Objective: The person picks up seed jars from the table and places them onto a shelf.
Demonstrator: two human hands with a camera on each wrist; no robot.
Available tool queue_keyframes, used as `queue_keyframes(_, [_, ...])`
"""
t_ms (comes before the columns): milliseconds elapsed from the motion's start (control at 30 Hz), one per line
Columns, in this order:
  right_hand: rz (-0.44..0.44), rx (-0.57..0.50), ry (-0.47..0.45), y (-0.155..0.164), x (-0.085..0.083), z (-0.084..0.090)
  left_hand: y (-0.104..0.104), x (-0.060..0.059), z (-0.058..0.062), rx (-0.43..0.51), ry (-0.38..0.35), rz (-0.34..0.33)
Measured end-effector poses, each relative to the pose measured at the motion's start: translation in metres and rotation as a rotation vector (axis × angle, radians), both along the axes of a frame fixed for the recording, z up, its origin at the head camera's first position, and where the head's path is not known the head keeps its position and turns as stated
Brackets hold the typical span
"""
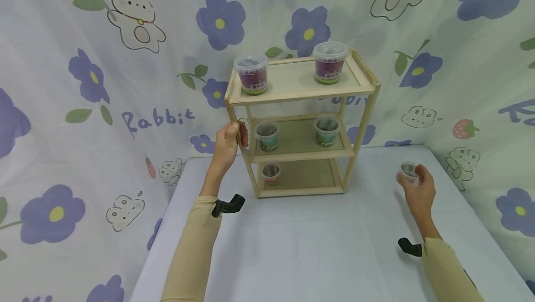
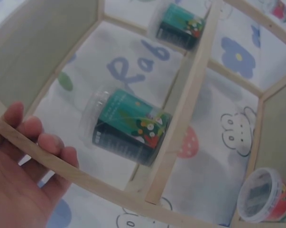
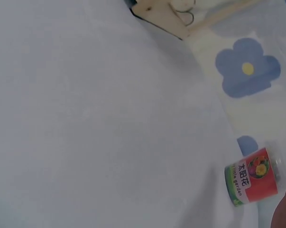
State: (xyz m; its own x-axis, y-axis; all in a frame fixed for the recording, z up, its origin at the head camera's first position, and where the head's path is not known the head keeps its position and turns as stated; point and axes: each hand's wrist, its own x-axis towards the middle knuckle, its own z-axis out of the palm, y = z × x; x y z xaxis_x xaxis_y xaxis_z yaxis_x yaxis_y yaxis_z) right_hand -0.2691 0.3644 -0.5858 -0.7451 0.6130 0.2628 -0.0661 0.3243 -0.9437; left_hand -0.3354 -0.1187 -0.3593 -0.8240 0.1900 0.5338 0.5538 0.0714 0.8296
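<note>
A three-tier wooden shelf (image 1: 298, 100) stands at the back of the table. My left hand (image 1: 228, 140) grips its front left post, fingers curled round the wood (image 2: 48, 159) in the left wrist view. At the far right, my right hand (image 1: 420, 195) holds a small clear-lidded plastic cup (image 1: 408, 171) between thumb and fingers. In the right wrist view this cup (image 3: 252, 176) has a red, white and green label, with fingertips right at its lid. Another red-labelled cup (image 1: 271, 173) sits on the bottom tier, on the left.
Two large purple-labelled cups, left (image 1: 252, 75) and right (image 1: 329, 63), stand on the top tier. The middle tier bears two teal cups, left (image 1: 267, 136) and right (image 1: 327, 131). Patterned cloth (image 1: 96, 153) hangs behind and beside the white table (image 1: 309, 241).
</note>
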Motion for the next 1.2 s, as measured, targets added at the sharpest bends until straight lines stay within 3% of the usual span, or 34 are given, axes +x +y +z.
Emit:
queue_keyframes(167, [-0.021,0.003,-0.021,0.006,-0.007,0.005,0.002,0.004,0.005,-0.006,0.022,0.001])
queue_keyframes(533, [-0.077,0.045,-0.094,0.024,-0.022,0.002,0.004,0.002,0.007,-0.009,0.033,0.003])
queue_keyframes(767, [-0.044,0.019,-0.181,0.033,-0.026,-0.009,0.004,0.003,0.009,-0.031,0.038,0.015])
queue_keyframes(1200, [-0.023,0.018,-0.233,0.028,-0.031,-0.029,0.003,0.008,0.009,-0.068,0.010,0.017])
